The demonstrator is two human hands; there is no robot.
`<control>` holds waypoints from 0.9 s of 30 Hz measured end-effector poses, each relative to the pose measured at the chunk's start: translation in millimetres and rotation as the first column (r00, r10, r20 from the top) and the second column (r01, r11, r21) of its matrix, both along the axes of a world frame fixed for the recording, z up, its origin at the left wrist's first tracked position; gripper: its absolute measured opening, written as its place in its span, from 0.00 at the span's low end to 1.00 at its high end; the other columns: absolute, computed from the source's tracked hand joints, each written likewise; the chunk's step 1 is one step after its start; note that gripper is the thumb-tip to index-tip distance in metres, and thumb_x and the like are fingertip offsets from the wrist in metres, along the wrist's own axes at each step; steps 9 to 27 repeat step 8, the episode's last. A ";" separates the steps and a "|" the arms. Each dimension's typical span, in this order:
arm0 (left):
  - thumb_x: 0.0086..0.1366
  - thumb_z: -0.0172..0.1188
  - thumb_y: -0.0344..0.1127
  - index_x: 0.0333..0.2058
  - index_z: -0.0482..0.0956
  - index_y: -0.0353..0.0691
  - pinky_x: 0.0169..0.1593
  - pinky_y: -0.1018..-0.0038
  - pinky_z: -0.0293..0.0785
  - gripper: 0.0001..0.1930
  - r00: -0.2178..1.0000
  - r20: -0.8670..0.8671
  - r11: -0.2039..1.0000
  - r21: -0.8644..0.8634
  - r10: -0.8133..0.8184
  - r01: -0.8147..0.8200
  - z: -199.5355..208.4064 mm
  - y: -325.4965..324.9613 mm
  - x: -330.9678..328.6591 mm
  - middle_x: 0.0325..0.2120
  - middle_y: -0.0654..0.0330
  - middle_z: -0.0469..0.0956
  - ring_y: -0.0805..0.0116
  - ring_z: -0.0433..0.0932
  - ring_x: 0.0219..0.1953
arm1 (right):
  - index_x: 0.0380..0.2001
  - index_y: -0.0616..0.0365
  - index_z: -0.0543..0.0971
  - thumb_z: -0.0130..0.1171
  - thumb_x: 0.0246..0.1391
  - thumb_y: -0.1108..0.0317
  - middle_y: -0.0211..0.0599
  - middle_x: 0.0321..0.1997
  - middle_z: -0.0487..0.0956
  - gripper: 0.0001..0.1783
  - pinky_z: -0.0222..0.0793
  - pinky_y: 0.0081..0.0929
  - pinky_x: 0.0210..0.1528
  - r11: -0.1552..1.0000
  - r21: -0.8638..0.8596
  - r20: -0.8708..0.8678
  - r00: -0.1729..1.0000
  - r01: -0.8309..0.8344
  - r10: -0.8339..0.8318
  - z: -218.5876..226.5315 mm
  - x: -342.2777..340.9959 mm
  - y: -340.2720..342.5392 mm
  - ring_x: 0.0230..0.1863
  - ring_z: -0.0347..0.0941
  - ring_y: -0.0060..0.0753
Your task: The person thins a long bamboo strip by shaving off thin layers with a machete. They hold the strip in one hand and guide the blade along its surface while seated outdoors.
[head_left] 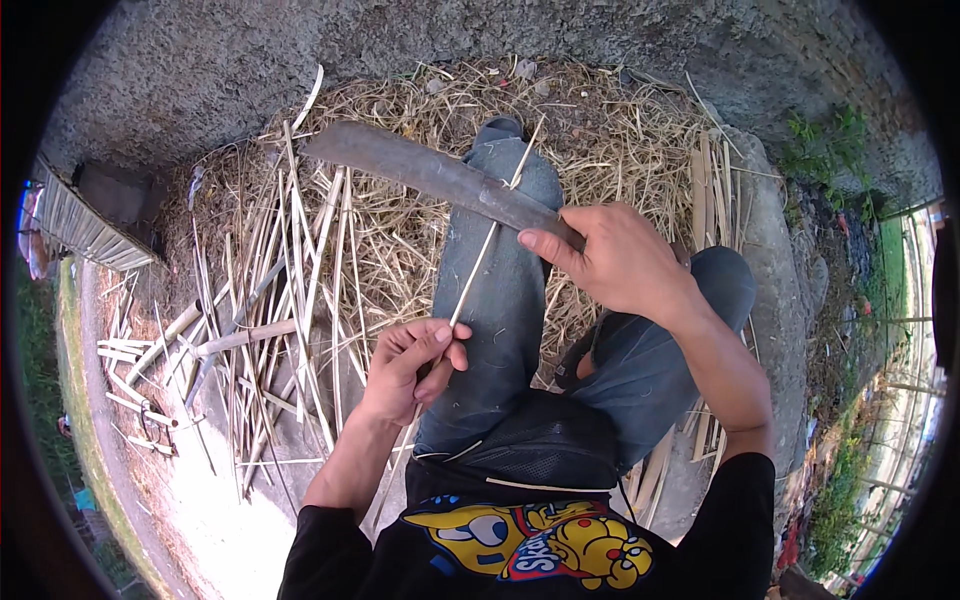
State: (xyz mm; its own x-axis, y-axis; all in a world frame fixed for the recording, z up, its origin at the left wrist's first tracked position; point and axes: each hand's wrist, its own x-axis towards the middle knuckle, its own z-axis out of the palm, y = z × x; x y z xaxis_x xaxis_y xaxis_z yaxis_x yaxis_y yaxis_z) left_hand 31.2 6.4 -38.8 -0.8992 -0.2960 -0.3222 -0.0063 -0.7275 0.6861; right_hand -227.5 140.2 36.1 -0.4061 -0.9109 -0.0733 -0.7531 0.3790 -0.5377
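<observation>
My right hand (625,262) is closed round the grip of a machete (410,170), whose broad dark blade points to the left across my left thigh. In a pinch, my left hand (413,370) holds a thin bamboo strip (475,270) that runs up and away over my trouser leg (490,320). The blade lies across the strip near its far part, and a small curled shaving (516,178) shows just beyond the blade. The strip's near end passes under my left hand toward my lap.
Split bamboo strips (310,260) lie piled on the left, with thicker bamboo pieces (245,338) among them. Pale shavings (620,150) cover the ground before me, up to a rough grey wall (450,35). More flat strips (712,190) lie at the right beside a concrete edge (770,260).
</observation>
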 end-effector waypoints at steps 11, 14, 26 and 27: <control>0.75 0.53 0.33 0.46 0.81 0.28 0.13 0.83 0.50 0.13 1.000 0.010 0.997 -0.071 0.007 -0.006 -2.0 0.7 4.0 0.28 0.53 0.83 0.82 0.58 0.10 | 0.29 0.61 0.83 0.53 0.59 0.29 0.49 0.19 0.80 0.39 0.78 0.50 0.36 0.979 0.171 -0.040 0.992 -0.113 0.121 9.9 22.4 3.1 0.28 0.82 0.57; 0.75 0.53 0.33 0.46 0.81 0.28 0.13 0.83 0.50 0.13 1.000 0.010 0.997 -0.071 0.007 -0.006 -2.0 0.7 4.0 0.28 0.53 0.83 0.82 0.58 0.10 | 0.29 0.61 0.83 0.53 0.59 0.29 0.49 0.19 0.80 0.39 0.78 0.50 0.36 0.979 0.171 -0.040 0.992 -0.113 0.121 9.9 22.4 3.1 0.28 0.82 0.57; 0.75 0.53 0.33 0.46 0.81 0.28 0.13 0.83 0.50 0.13 1.000 0.010 0.997 -0.071 0.007 -0.006 -2.0 0.7 4.0 0.28 0.53 0.83 0.82 0.58 0.10 | 0.29 0.61 0.83 0.53 0.59 0.29 0.49 0.19 0.80 0.39 0.78 0.50 0.36 0.979 0.171 -0.040 0.992 -0.113 0.121 9.9 22.4 3.1 0.28 0.82 0.57; 0.75 0.53 0.33 0.46 0.81 0.28 0.13 0.83 0.50 0.13 1.000 0.010 0.997 -0.071 0.007 -0.006 -2.0 0.7 4.0 0.28 0.53 0.83 0.82 0.58 0.10 | 0.29 0.61 0.83 0.53 0.59 0.29 0.49 0.19 0.80 0.39 0.78 0.50 0.36 0.979 0.171 -0.040 0.992 -0.113 0.121 9.9 22.4 3.1 0.28 0.82 0.57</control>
